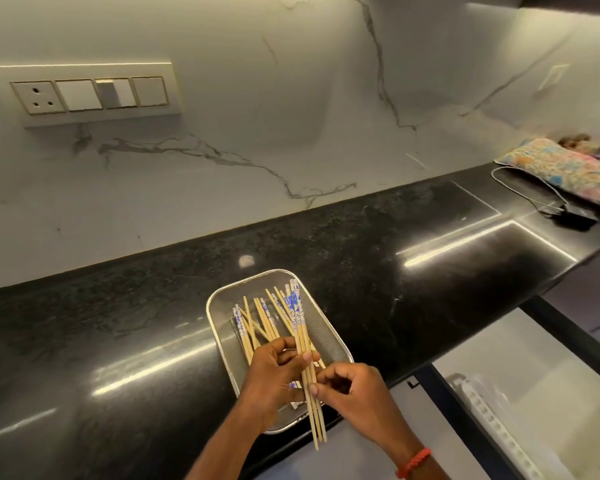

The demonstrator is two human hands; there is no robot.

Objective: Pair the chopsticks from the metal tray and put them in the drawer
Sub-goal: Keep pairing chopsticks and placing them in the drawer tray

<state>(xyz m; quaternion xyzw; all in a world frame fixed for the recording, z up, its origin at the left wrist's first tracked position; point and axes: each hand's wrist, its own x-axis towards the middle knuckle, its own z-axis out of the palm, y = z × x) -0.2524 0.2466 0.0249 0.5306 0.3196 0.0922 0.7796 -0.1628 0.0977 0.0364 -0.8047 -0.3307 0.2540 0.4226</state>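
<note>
A metal mesh tray (329, 329) sits on the black counter near its front edge. Several loose bamboo chopsticks (257, 323) with blue-and-white patterned tops lie in it. My left hand (274, 372) holds a small bundle of chopsticks (300, 327) over the tray, their patterned ends pointing away and thin tips sticking out past the counter edge. My right hand (350, 389) pinches the same bundle lower down with thumb and fingers. An open drawer (520, 403) shows below the counter at the lower right.
The black stone counter (413, 271) runs left to right under a marble wall with a switch panel (90, 95). At the far right lie a floral pouch (565, 171) and a black charger (575, 214) with cable. A white organiser (499, 424) lies in the drawer.
</note>
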